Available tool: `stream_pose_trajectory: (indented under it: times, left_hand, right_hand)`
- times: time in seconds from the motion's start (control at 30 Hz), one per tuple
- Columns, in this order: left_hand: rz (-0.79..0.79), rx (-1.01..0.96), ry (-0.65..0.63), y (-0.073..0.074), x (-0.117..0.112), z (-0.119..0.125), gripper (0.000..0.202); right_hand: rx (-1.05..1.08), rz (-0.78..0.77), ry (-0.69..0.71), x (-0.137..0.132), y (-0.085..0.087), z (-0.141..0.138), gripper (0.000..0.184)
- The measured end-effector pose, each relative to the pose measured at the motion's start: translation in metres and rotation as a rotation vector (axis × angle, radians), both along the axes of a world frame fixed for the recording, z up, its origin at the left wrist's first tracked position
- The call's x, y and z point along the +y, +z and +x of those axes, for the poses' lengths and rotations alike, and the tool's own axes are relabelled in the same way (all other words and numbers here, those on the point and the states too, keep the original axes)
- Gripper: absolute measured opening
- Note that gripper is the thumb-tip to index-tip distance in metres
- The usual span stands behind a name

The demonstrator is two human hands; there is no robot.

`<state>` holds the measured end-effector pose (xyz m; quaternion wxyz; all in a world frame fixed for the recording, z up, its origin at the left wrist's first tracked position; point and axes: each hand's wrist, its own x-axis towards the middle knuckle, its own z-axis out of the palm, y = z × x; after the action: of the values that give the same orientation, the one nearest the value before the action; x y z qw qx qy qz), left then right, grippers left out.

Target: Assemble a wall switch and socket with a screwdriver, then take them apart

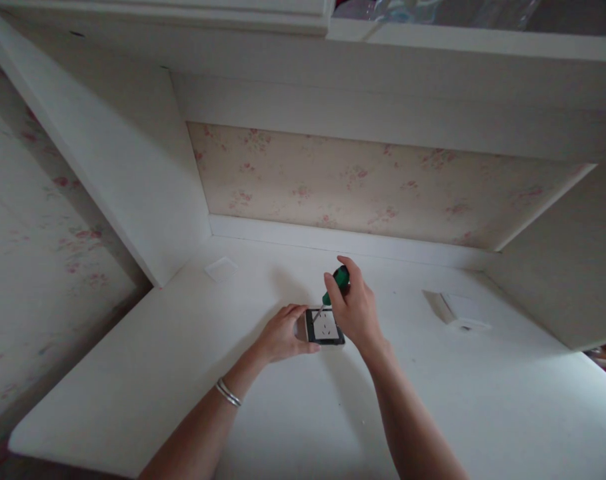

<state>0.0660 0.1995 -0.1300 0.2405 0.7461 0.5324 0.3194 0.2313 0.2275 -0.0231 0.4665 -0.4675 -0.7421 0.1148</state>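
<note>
A wall socket (325, 326), with a white face inside a dark frame, lies face up on the white desktop. My left hand (283, 335) grips its left side, fingers at the far edge and thumb at the near edge. In my right hand (355, 303) is a screwdriver (338, 280) with a green and black handle, held between thumb and fingers. Its shaft slants down to the left, and the tip meets the left part of the socket's frame. Whether a screw sits under the tip is too small to tell.
A thin white square plate (221, 269) lies at the back left of the desktop (263, 427). To the right rests a white box-like piece (463, 311). Side panels and an overhead shelf (383, 73) enclose the desk, with floral wallpaper (333, 180) behind.
</note>
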Motion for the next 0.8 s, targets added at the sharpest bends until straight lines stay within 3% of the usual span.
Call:
stream_pose_trajectory:
  times: [0.23, 0.37, 0.5, 0.63, 0.8]
  left_hand:
    - [-0.002, 0.015, 0.007, 0.004, -0.001, 0.002, 0.081]
    - [0.012, 0.016, -0.024, 0.009, -0.002, 0.004, 0.071]
    - [-0.002, 0.018, -0.016, 0.009, -0.001, 0.004, 0.075]
    - [-0.004, 0.019, -0.023, 0.009, -0.001, 0.003, 0.077]
    - [-0.018, -0.017, -0.021, 0.011, -0.002, 0.003, 0.076]
  right_hand:
    - [-0.120, -0.076, 0.151, -0.009, 0.015, -0.001, 0.036]
    - [-0.209, -0.038, 0.027, -0.016, 0.016, -0.004, 0.025]
    - [-0.180, -0.008, -0.013, -0.013, 0.012, -0.007, 0.029]
    - [-0.123, -0.084, 0.063, -0.007, 0.012, -0.002, 0.023]
    - [-0.018, -0.157, 0.276, -0.002, 0.013, 0.012, 0.023]
